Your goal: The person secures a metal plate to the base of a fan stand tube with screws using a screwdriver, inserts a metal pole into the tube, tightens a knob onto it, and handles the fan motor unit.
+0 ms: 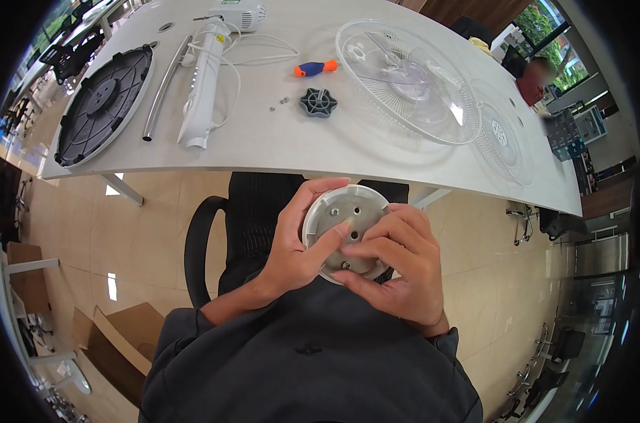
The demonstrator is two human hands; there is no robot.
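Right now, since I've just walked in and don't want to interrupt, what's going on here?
A person holds a round part with a white rim in front of the table, the left hand around its edge, the right hand's fingers at its grey, holed face. On the table lie a screwdriver, a dark star-shaped knob, a white column and a wire fan guard.

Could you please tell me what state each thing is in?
Round part: held, hollow side up
Base: ribbed side up
Tube: lying loose
White stand: lying down
Cord: loosely looped
Screwdriver: lying down
Knob: detached
Small parts: loose
Large grille: detached
Box: flaps open
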